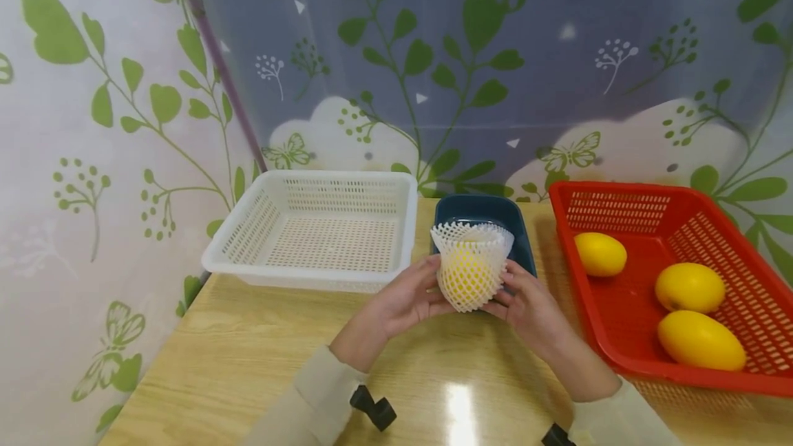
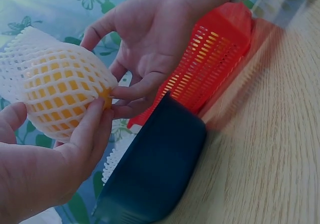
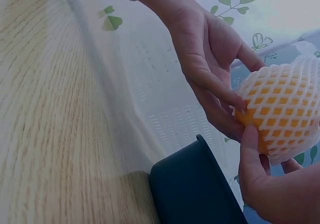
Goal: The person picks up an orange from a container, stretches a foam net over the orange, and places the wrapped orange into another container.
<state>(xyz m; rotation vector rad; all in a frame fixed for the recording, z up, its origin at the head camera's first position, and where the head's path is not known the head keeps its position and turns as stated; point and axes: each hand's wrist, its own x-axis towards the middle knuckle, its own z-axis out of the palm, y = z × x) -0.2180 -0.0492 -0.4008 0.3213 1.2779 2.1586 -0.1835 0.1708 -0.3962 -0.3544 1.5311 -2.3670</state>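
Leftmost, we see the white basket [image 1: 310, 275] on the table [image 1: 297, 349], its right wall near the tub [image 1: 526, 246]. Next comes our left hand [image 1: 405, 300], fingers and thumb bent round one side of a yellow fruit [image 1: 464, 275] in a white net [image 1: 489, 253]. We hold that fruit higher than the tub's rim, at its near end, and the net flares wide past its top. Our right hand [image 1: 529, 308] grips the other side. Rightmost stands the red basket [image 1: 632, 325] with three bare fruits [image 1: 690, 288].

Trouble, we judge, would start at the lower end, where rind shows through the net beside our fingertips: if they slacken, the fruit could slide out and knock the tub's rim. Uneven pulling might tear the net or bunch it up.

As for room, the white basket's near corner crowds our left hand, and the red wall rises near our right forearm. A low sideways move could catch the tub's rim. Our easiest way seems upward, or toward us over the table's front.
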